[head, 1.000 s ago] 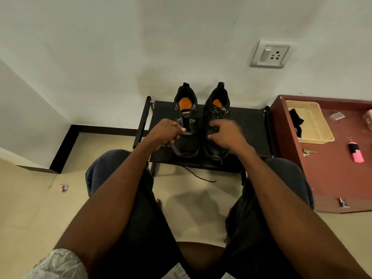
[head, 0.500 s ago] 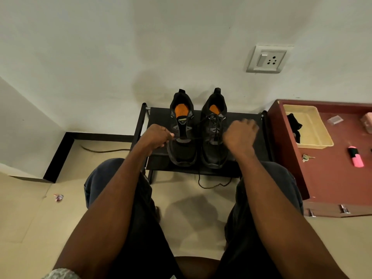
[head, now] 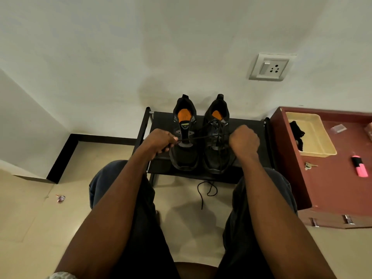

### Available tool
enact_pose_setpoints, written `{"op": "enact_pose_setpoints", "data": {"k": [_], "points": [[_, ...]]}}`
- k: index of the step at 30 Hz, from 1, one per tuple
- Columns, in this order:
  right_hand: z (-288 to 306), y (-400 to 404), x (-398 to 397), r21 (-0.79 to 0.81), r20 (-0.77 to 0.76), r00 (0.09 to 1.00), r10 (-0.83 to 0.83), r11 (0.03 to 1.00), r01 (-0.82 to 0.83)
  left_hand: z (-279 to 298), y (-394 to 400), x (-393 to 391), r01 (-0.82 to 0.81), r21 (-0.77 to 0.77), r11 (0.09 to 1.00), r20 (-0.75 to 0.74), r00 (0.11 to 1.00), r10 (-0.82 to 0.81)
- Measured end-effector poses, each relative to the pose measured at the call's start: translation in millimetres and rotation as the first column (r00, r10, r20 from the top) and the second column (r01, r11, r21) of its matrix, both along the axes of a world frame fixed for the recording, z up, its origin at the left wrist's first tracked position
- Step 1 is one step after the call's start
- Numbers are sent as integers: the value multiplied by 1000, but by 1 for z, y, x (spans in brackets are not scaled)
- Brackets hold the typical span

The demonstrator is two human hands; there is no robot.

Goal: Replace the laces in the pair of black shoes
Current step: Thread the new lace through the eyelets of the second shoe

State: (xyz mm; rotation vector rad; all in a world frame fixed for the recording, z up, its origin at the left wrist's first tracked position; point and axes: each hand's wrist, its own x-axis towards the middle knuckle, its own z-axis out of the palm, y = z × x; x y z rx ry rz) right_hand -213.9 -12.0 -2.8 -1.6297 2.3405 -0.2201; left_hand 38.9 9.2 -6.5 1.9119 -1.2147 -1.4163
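Note:
Two black shoes with orange insoles stand side by side on a low black rack (head: 249,129), toes toward me. The left shoe (head: 184,156) shows no lace over its tongue. The right shoe (head: 214,158) carries a loosened black lace (head: 198,138). My left hand (head: 160,140) pinches one lace end, stretched taut across the left shoe. My right hand (head: 244,140) is curled in a fist beside the right shoe, gripping the other lace strand. A loose lace tail (head: 207,191) hangs off the rack front onto the floor.
A red-brown cabinet top (head: 332,188) stands to the right with a cream tray (head: 320,141), keys (head: 310,165) and a pink highlighter (head: 360,167). A wall socket (head: 268,67) is above. My knees flank the rack. A small wrapper (head: 60,198) lies on the tiled floor at left.
Both hands have drawn apart from the shoes' middle, pulling the lace out sideways. The lace tail on the floor has shifted right and curled into a loop.

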Motion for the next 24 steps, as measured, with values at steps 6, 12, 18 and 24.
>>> {"op": "enact_pose_setpoints", "data": {"k": [6,12,18,24], "points": [[-7,10,57,-41,485,741,465,858,-512,-4,1,-20,-17,-52,999,-145,989,10],[-11,4,56,-51,514,759,401,897,-439,-4,0,-23,-52,-43,998,-151,987,44],[-19,6,42,-33,115,943,313,950,-312,-6,0,-23,-35,-63,997,-187,982,23],[-16,4,63,-40,713,597,368,871,-489,-9,4,-30,-52,-167,985,-239,971,11]]}}
